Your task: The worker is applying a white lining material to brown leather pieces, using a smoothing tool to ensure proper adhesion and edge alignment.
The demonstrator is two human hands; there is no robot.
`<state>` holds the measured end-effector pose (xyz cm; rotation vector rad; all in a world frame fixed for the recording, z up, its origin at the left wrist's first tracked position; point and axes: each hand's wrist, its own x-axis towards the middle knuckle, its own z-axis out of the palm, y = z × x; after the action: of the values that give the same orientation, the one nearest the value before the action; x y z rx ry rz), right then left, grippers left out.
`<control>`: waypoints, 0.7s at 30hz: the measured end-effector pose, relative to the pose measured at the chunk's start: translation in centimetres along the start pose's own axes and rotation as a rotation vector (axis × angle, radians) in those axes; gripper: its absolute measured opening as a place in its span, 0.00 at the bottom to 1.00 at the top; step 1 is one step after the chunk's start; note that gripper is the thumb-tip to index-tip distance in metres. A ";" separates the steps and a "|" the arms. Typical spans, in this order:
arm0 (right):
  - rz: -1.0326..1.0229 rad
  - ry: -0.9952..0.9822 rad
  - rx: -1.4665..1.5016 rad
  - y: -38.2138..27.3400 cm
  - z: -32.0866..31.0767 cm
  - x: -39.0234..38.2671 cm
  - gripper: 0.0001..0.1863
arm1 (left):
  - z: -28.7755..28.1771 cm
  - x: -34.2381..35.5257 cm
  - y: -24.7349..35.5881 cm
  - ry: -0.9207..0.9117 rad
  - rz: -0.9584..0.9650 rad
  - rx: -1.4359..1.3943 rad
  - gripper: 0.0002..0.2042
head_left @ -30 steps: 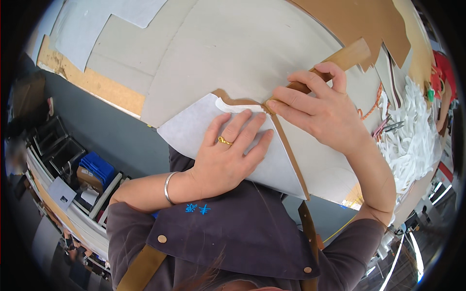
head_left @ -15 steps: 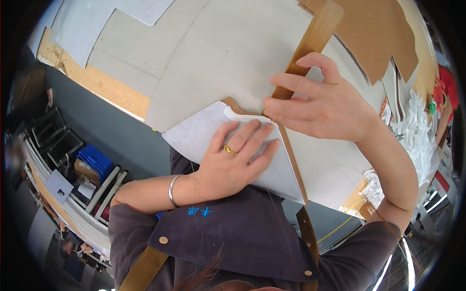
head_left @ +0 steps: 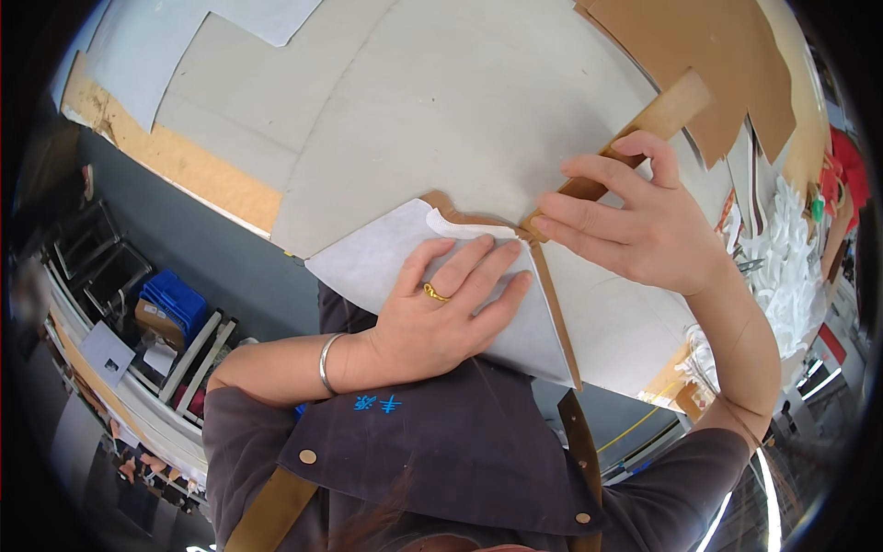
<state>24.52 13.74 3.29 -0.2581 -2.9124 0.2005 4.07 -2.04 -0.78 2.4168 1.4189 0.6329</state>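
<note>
Room over tbl (head_left: pixel 441 120) ctr, brn bar (head_left: pixel 655 120) blocking R

Grey floor (head_left: pixel 212 258), black chairs (head_left: pixel 115 281) at left, bright strip lights (head_left: pixel 772 501)

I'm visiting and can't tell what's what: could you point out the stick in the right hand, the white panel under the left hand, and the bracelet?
Stick (head_left: pixel 662 114): head view, toward its upper end.
White panel (head_left: pixel 368 253): head view, its left part.
Bracelet (head_left: pixel 324 364): head view, middle of its visible band.

bright light | soft shadow beside right hand (head_left: pixel 635 219) | edges bent, dark
</note>
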 end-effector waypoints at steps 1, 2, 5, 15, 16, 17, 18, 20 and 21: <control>0.011 0.009 0.012 -0.1 0.1 0.1 0.11 | 0.0 0.0 0.0 0.000 -0.002 -0.001 0.18; 0.022 0.019 0.025 -0.2 0.2 0.2 0.11 | -0.1 0.0 0.0 0.000 -0.004 -0.002 0.18; 0.001 0.022 0.014 -0.1 0.3 0.5 0.11 | -0.1 0.1 0.0 -0.002 -0.003 -0.008 0.18; 0.086 -0.081 0.025 -0.3 -0.9 -0.8 0.14 | -0.2 0.5 0.3 0.021 -0.060 -0.047 0.18; 0.113 -0.095 0.022 -0.5 -0.8 -1.1 0.14 | -0.3 0.6 0.3 0.012 -0.057 -0.030 0.18; 0.139 -0.108 0.019 -0.7 -0.7 -1.3 0.14 | -0.3 0.8 0.3 0.003 -0.055 -0.011 0.17; 0.141 -0.108 0.017 -1.0 -0.6 -1.6 0.14 | -0.4 1.0 0.2 0.003 -0.053 -0.011 0.17; 0.196 -0.089 0.015 -1.4 -0.3 -1.9 0.15 | -0.6 1.3 0.1 -0.052 -0.031 0.010 0.17; 0.197 -0.087 0.014 -1.6 -0.2 -2.1 0.15 | -0.6 1.3 0.2 -0.052 -0.029 0.012 0.17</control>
<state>26.32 11.82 3.28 -0.5476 -2.9685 0.2692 4.42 -1.00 0.12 2.3993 1.4383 0.5529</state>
